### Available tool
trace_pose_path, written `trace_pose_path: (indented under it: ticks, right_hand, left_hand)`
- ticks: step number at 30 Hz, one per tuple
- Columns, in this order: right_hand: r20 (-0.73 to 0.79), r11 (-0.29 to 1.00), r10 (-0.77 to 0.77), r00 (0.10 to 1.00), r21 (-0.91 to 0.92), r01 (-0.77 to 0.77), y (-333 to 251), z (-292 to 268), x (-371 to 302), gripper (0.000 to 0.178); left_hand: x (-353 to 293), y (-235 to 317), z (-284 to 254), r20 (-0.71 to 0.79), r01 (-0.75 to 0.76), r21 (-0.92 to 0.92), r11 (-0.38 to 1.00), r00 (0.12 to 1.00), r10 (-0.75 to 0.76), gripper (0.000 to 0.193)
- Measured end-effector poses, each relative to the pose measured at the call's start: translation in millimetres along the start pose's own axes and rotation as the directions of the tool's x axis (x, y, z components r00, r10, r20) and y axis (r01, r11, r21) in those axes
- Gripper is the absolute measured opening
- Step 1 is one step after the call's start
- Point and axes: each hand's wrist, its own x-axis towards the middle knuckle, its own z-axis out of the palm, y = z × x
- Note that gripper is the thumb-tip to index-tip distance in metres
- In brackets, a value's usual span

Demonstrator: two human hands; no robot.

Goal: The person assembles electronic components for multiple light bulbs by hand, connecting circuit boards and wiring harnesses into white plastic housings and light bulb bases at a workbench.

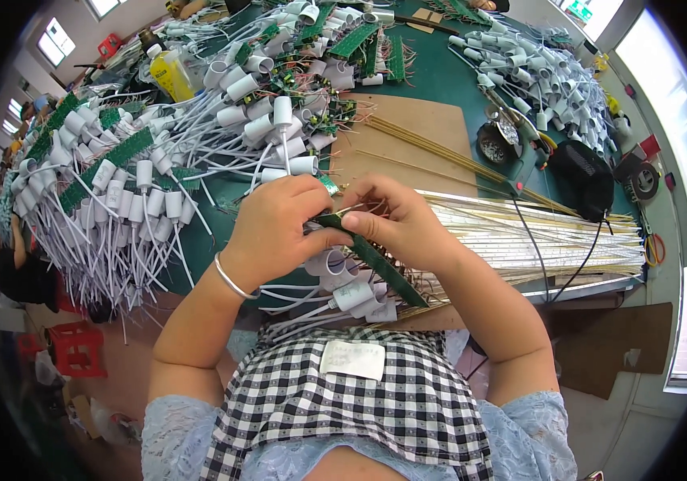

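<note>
We see the left hand [279, 228] and right hand [395, 220] both grasping a green circuit-board strip [375, 260]; white sockets [343, 284] hang beneath, wiring partly hidden by our hands.

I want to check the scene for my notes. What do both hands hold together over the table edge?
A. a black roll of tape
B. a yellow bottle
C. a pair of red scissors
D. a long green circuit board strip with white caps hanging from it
D: the left hand and right hand both grip the green circuit board strip, and white caps hang below it.
</note>
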Motion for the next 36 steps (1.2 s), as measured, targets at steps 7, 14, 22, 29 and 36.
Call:
trace_pose_path:
  ticks: [7,14,22,29,36]
  right_hand:
    - [-0.115,0.998,0.000,0.993,-0.060,-0.007,-13.9,-4.1,-14.2,0.011]
    - [-0.162,0.966,-0.128,0.978,0.205,0.161,-19.6,-65.7,-19.1,0.034]
    - [0.121,0.962,0.263,0.957,-0.102,-0.252,1.9,-10.0,-16.9,0.044]
    - [-0.079,0.887,0.107,0.991,-0.443,-0.131,0.8,-3.2,-27.8,0.016]
    - [-0.120,0.797,-0.324,0.938,-0.569,0.202,6.9,-13.5,-38.7,0.008]
  left_hand:
    - [-3.2,-5.6,1.1,0.005,-0.026,0.029,0.999,1.000,0.025,0.032]
    - [-12.4,-18.1,1.3,0.075,0.061,-0.089,0.994,0.996,-0.055,0.036]
    - [-11.8,-18.7,3.7,0.088,0.075,-0.049,0.996,0.994,-0.071,0.036]
    - [-13.4,-23.2,12.3,0.032,0.075,-0.054,0.996,0.997,-0.073,0.030]
    - [-11.5,-22.1,11.4,0.089,0.114,-0.069,0.991,0.990,-0.108,0.032]
